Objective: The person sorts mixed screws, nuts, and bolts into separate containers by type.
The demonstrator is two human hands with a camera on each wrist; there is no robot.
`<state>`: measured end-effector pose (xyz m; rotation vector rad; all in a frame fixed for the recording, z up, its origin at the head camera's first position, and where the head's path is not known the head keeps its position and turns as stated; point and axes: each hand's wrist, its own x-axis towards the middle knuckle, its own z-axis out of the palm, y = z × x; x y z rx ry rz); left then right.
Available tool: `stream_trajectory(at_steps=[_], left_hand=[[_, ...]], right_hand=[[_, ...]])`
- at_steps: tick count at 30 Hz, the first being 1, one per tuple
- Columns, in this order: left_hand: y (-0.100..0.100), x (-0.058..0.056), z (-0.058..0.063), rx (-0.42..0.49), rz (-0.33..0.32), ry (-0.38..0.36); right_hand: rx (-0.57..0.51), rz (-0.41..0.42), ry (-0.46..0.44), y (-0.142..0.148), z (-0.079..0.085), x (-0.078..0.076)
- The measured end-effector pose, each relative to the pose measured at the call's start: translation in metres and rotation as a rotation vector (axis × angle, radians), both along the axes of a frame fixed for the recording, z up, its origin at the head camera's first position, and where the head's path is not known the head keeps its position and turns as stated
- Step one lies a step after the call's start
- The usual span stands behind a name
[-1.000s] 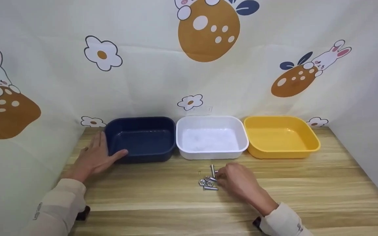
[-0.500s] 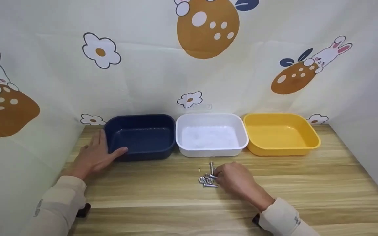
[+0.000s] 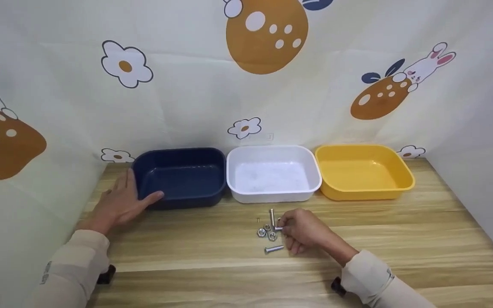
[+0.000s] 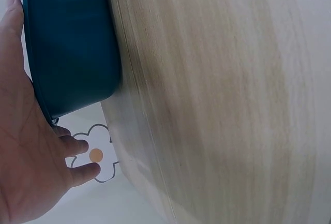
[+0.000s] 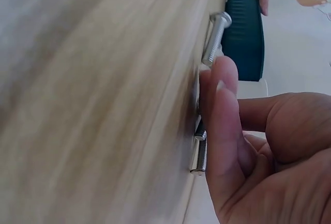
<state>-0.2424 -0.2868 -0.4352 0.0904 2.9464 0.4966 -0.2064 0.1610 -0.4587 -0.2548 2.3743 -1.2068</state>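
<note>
My left hand (image 3: 120, 201) rests at the left end of a dark blue plastic tub (image 3: 182, 201), thumb over the front rim and fingers spread straight along the outer side. In the left wrist view those fingers (image 4: 77, 175) reach past the tub's corner. On the table, my right hand (image 3: 308, 231) pinches the end of a silver bolt (image 3: 278, 229) with thumb and forefinger, the other fingers loosely curled. Beside it lie another bolt (image 3: 272, 217) and several hex nuts (image 3: 262, 232). A separate bolt (image 5: 217, 38) lies nearer me, close to the fingertips in the right wrist view.
A white tub (image 3: 274, 196) and a yellow tub (image 3: 362, 194) stand to the right of the blue one, in a row against the patterned cloth backdrop (image 3: 186, 98). A tiny metal piece (image 3: 258, 220) lies left of the bolts on the wood-grain table (image 3: 195, 273).
The lowest bolt has shifted toward me, away from the nuts. My right hand's lower fingers have come into sight. The left hand keeps its place on the blue tub.
</note>
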Motion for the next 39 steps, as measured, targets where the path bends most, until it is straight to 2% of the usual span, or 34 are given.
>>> stream_trajectory(at_steps=[19,39], left_hand=[[0.001,0.0,0.002,-0.01,-0.003,-0.001],[0.001,0.002,0.004,-0.022,0.001,-0.008]], right_hand=[[-0.075,-0.041,-0.107,0.002,0.009,0.001],[-0.216,0.03,-0.091,-0.012,0.049,-0.018]])
